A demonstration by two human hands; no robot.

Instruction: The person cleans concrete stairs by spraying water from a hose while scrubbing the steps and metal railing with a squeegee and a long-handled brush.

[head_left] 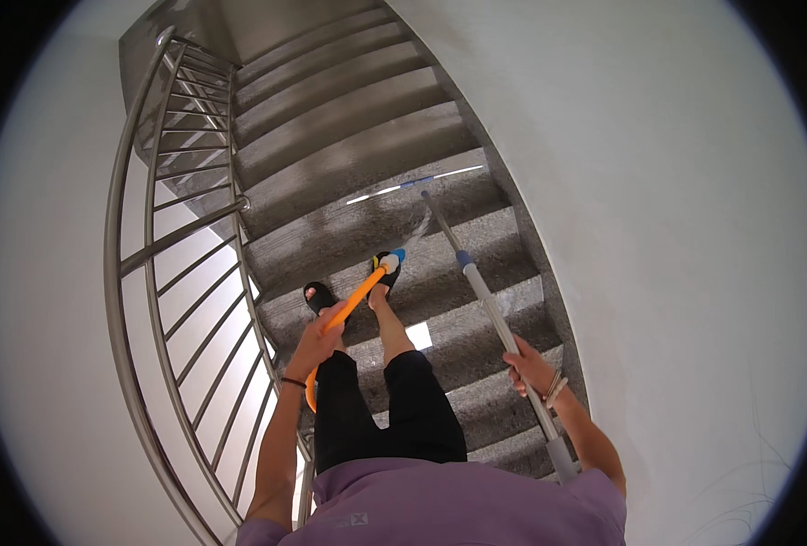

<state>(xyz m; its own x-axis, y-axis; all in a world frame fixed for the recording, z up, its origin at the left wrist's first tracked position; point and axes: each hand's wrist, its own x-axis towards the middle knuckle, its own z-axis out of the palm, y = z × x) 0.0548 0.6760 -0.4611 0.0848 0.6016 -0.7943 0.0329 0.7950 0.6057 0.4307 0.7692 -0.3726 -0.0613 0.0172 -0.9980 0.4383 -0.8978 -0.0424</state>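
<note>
My left hand (321,341) grips an orange hose (354,300) that points down the stairs and ends in a white and blue nozzle (392,261). Water (419,228) sprays from its tip onto a wet stone step (383,232). My right hand (530,368) is closed around a grey telescopic pole (491,307) with a blue collar. At the far end of the pole, a long thin white and blue head (415,183) lies across a lower step. Part of the hose is hidden behind my left forearm and leg.
A curved stone staircase (348,147) descends ahead to a landing. Metal railings (113,205) run along the left side, and a pale wall (649,205) rises on the right. My feet, in black sandals (320,297), stand on a wet step.
</note>
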